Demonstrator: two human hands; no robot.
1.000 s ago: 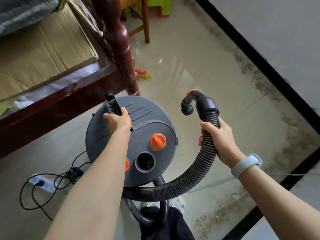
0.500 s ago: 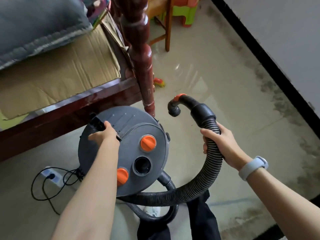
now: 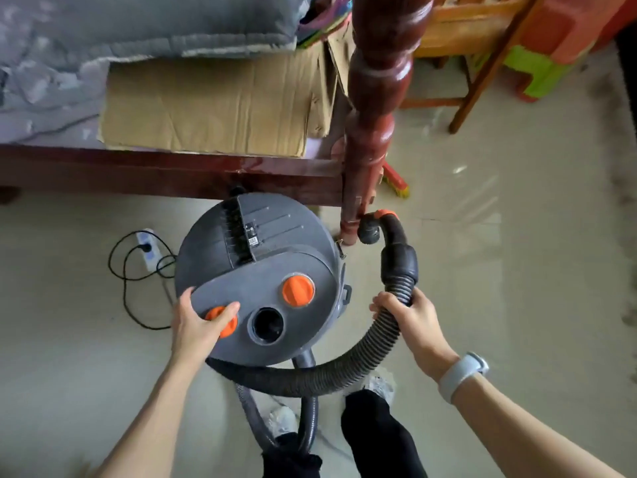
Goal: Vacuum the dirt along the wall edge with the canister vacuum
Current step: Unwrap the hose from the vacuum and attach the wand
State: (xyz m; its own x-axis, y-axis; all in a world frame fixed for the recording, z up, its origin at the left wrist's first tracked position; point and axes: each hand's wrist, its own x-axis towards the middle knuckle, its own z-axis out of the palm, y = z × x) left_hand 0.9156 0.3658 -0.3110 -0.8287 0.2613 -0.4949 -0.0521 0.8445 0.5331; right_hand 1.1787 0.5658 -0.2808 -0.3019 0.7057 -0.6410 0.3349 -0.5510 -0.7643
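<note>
The floor [image 3: 517, 305] fills most of the view, and the dirt [image 3: 620, 188] the task names shows as a dark smear down the far right edge, at about three o'clock from the canister vacuum [image 3: 258, 270]; the wall itself is cut off there. The canister stands at the centre, just in front of the bed rail [image 3: 172, 174] and beside the turned bedpost [image 3: 375, 115] at its one o'clock. The hose [image 3: 344, 370] leaves the canister at six o'clock, loops round to the right and rises to four o'clock, where the right hand [image 3: 410, 322] has its grip curled round the ribbed part just below the black cuff [image 3: 400, 263]. From that grip the hose's long axis runs up toward twelve o'clock, then hooks over so the nozzle end [image 3: 370, 232] faces back toward the bedpost, away from the dirt. So the right hand is the nearer one, and I judge the coming move calls for swinging that end round to three o'clock and down. The left hand [image 3: 196, 326] lies with its grip loosely spread on the lid at eight o'clock, fingers over the small orange knob [image 3: 222, 320]; whether it presses or turns it I cannot tell. A power strip [image 3: 146, 248] with black cord lies at nine o'clock. The hose's lower loop is partly hidden by the person's legs.
</note>
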